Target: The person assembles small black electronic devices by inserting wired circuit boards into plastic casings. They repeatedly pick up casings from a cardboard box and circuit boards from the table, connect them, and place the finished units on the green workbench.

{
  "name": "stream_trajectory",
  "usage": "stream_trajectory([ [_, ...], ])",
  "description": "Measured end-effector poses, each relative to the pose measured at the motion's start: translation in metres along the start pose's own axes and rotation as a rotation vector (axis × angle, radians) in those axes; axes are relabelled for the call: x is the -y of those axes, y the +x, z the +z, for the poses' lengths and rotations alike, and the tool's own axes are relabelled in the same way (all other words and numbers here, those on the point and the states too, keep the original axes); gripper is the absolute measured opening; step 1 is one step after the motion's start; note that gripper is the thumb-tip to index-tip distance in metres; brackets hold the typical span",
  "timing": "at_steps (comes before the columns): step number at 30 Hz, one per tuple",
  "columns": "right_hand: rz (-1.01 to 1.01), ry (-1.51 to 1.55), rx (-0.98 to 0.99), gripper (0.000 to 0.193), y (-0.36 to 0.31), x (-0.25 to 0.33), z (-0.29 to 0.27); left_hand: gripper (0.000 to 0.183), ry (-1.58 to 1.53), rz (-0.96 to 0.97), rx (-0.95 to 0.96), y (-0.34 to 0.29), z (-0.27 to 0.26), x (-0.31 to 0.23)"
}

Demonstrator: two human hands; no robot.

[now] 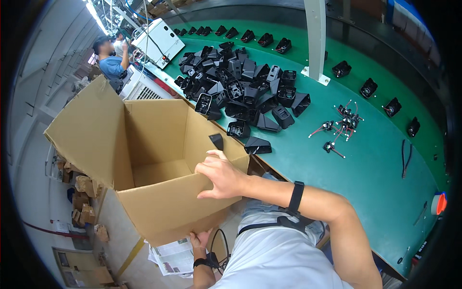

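Observation:
A large open cardboard box (pixel 163 204) is held tilted in front of me beside the workbench. My right hand (pixel 219 176) grips its near upper rim, fingers over the edge and thumb on the outer face. Low on the box, my left hand (pixel 200 239) holds the bottom edge, its fingers partly hidden. A small black plastic piece (pixel 216 141) shows against the box's right wall, just above my right fingers; whether it touches them I cannot tell. Black plastic housings (pixel 233 91) lie heaped on the green bench right behind the box.
On the green bench (pixel 313 144) lie small wired parts (pixel 349 120) and a black cable (pixel 405 159). A metal post (pixel 315 43) rises from it. Housings stand in a row on the green conveyor belt (pixel 308 50). A white machine (pixel 159 42) and a person (pixel 110 62) are far left.

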State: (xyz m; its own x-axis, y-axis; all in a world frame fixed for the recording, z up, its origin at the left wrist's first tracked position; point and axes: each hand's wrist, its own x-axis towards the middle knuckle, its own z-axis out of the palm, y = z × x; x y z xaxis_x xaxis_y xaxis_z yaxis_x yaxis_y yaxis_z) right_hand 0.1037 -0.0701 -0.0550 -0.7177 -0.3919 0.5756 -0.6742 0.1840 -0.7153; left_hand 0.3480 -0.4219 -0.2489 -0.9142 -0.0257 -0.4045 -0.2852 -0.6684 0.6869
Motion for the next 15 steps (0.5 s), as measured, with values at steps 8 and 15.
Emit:
stream_trajectory([
  [8, -0.036, 0.006, 0.03, 0.055, -0.002, 0.011, 0.016, 0.089, -0.013, 0.046, -0.058, -0.002, -0.04, 0.009],
  [15, -0.075, 0.141, -0.013, 0.052, 0.014, 0.043, 0.036, 0.081, 0.052, 0.213, 0.001, -0.036, -0.047, -0.043],
])
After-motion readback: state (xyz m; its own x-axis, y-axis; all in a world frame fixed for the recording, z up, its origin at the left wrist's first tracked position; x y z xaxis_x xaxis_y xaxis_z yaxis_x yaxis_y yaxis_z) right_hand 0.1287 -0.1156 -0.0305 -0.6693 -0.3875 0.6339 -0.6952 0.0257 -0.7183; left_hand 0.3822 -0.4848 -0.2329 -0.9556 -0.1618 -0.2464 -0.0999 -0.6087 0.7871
